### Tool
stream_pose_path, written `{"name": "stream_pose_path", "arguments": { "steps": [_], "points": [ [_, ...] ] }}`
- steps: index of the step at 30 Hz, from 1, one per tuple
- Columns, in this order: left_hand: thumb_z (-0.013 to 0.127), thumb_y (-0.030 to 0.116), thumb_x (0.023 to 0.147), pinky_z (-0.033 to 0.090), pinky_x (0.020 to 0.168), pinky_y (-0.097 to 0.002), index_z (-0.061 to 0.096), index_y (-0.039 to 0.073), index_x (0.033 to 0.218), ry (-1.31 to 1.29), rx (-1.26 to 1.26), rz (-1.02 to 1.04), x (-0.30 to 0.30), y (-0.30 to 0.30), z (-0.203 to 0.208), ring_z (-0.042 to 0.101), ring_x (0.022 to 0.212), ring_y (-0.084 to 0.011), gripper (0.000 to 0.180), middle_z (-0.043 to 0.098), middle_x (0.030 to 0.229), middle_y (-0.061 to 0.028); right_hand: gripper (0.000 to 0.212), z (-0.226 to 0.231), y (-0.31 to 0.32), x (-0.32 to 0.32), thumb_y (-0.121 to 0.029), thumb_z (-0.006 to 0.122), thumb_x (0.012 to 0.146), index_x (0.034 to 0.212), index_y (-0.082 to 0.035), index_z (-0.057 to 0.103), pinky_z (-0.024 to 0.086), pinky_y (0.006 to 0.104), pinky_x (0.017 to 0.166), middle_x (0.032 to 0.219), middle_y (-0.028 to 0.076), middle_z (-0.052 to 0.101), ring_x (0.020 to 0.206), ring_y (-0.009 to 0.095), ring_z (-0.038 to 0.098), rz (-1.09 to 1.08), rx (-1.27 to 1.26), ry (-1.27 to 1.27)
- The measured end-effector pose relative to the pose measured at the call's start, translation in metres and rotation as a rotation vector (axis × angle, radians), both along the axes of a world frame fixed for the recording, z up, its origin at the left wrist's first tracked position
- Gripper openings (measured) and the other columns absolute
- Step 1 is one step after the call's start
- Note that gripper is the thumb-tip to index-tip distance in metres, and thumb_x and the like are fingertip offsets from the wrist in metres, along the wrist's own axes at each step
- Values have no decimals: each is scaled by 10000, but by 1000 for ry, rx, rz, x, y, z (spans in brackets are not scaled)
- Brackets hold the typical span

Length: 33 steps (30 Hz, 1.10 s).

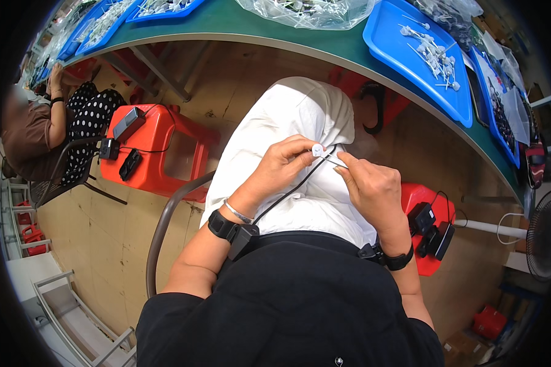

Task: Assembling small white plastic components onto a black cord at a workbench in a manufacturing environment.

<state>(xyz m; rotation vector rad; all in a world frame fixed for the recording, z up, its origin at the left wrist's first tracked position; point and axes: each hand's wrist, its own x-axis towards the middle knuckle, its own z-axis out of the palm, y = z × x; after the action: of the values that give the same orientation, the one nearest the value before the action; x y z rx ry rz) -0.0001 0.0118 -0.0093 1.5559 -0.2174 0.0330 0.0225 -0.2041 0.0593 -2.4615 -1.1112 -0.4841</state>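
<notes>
Above my lap, a small white piece with a round head (317,150) and a thin stem is held between both hands. My left hand (280,165) pinches it at the head, thumb against forefinger. The fingers of my right hand (372,185) are closed on the stem's other end. Behind the piece a black cable (286,194) crosses my white trousers. Similar white-headed pieces with stems (434,56) lie loose in a blue tray (389,58) at the table's right.
A green table (251,27) curves across the far side, bearing a clear plastic bag of pieces (306,13) and more blue trays. Red stools (156,168) (417,197) with black devices flank me. A fan (543,235) stands right; a seated person (33,134) is left.
</notes>
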Motion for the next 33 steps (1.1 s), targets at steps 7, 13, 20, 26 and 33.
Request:
{"name": "stream_pose_path", "arguments": {
  "steps": [7,13,20,26,33],
  "points": [
    [631,16,985,525,807,-273,728,21,1147,-133,212,62,1,2,-3,632,885,-132,189,682,997,-60,148,-3,0,-2,-194,731,921,951,-56,689,456,358,476,606,78,608,506,237,614,-20,8,92],
    [643,-16,955,525,822,-297,726,21,1121,-192,247,95,1,1,0,653,920,-186,189,698,1018,-81,187,-4,0,-2,-217,701,952,861,-58,662,439,379,464,578,90,592,481,270,589,-20,44,162],
    [653,-20,946,523,815,-304,725,18,1111,-180,264,98,0,0,0,655,916,-199,184,700,1002,-83,239,-2,0,-3,-226,681,970,802,-62,640,423,398,462,559,111,563,470,300,567,-20,56,245],
    [655,-19,944,519,806,-308,720,12,1101,-192,318,99,0,0,1,651,900,-206,173,691,980,-88,281,-3,-2,-3,-238,671,976,774,-44,641,432,426,480,564,145,561,499,354,565,-60,41,362],
    [649,-21,946,515,821,-306,716,10,1092,-157,312,66,1,0,2,649,904,-208,164,677,970,-87,268,-5,-6,1,-227,654,986,828,-17,707,442,378,517,556,158,572,476,296,543,-81,168,764]
  ]
}}
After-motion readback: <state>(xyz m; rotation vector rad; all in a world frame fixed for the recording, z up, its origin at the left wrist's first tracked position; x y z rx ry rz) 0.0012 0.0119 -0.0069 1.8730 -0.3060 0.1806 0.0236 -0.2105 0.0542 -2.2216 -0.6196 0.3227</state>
